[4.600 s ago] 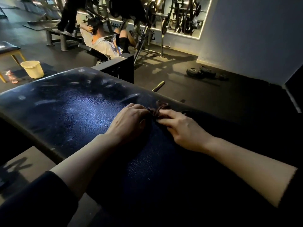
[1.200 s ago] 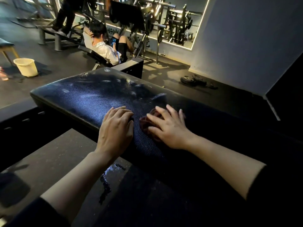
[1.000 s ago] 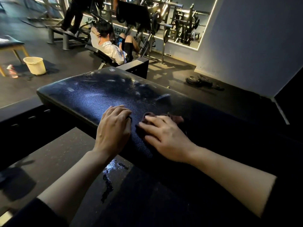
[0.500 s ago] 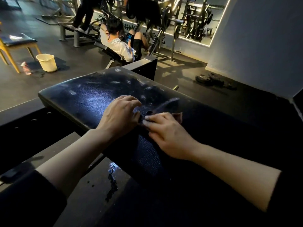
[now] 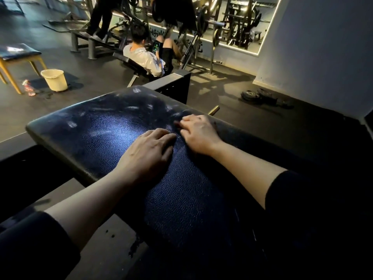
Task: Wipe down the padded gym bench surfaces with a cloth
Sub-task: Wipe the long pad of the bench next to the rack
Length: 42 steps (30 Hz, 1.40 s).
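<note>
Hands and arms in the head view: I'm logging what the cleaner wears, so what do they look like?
Both the left hand and the right hand are bare: no gloves, rings or watch show. The forearms are uncovered too. Each arm has a dark sleeve pushed up toward the elbow, the left sleeve and the right sleeve.

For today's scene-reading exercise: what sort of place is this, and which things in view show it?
Almost certainly a gym: a padded bench, weight machines along a mirrored wall, and loose weight plates on the floor.
</note>
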Each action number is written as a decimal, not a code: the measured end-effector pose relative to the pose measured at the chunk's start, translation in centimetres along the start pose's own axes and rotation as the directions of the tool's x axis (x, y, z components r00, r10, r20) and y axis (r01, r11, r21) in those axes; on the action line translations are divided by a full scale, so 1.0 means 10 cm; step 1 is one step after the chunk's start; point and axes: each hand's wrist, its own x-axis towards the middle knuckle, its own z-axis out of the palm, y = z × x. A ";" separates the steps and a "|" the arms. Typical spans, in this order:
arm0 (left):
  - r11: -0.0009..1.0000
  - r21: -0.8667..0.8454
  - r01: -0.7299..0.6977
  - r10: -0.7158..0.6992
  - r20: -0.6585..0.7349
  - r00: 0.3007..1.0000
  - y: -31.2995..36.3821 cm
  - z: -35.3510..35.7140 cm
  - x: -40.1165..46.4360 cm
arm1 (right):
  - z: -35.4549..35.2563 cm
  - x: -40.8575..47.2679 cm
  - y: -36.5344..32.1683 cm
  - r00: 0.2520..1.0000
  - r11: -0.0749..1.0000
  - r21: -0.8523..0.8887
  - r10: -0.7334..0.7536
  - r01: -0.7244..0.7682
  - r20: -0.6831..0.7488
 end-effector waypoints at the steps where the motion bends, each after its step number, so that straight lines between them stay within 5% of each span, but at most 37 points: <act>1: 1.000 0.003 -0.013 0.013 -0.002 1.000 0.00 0.00 0.00 | -0.03 -0.09 -0.06 0.997 0.997 0.023 -0.076 0.077 -0.007; 4: 1.000 -0.009 -0.002 0.002 0.009 1.000 -0.01 -0.01 -0.01 | -0.17 -0.24 0.26 0.997 0.996 0.050 -0.071 0.070 0.019; 7: 1.000 -0.009 0.004 -0.004 0.011 1.000 0.01 0.00 -0.01 | -0.37 -0.30 0.72 0.952 0.952 0.008 0.305 -0.305 0.002; 9: 1.000 -0.011 0.009 -0.009 0.004 1.000 0.02 0.00 -0.01 | -0.38 -0.18 0.65 0.914 0.915 0.009 0.404 -0.404 0.024; 14: 0.999 -0.035 0.011 -0.011 0.019 1.000 0.00 -0.02 -0.01 | -0.03 0.25 -0.23 0.992 0.994 -0.029 0.103 -0.102 0.075; 18: 1.000 -0.021 0.021 -0.020 0.028 0.999 -0.03 0.00 -0.01 | -0.16 -0.04 -0.14 0.992 0.988 -0.128 -0.076 0.089 0.100; 23: 1.000 0.009 0.018 -0.018 0.021 1.000 -0.02 0.02 0.00 | -0.38 -0.77 0.38 0.970 0.981 -0.129 0.168 -0.146 0.175; 31: 0.999 0.035 -0.007 0.006 0.012 1.000 -0.03 0.04 0.01 | -0.16 0.06 0.15 0.936 0.963 -0.084 0.270 -0.258 0.224; 36: 0.999 0.034 -0.023 0.023 -0.011 1.000 -0.03 0.04 0.01 | -0.48 -0.64 0.31 0.940 0.970 -0.181 0.207 -0.162 0.273; 42: 0.999 0.026 -0.022 0.022 -0.016 1.000 -0.03 0.05 0.02 | -0.86 -0.87 0.55 0.965 0.982 0.164 0.052 -0.096 0.257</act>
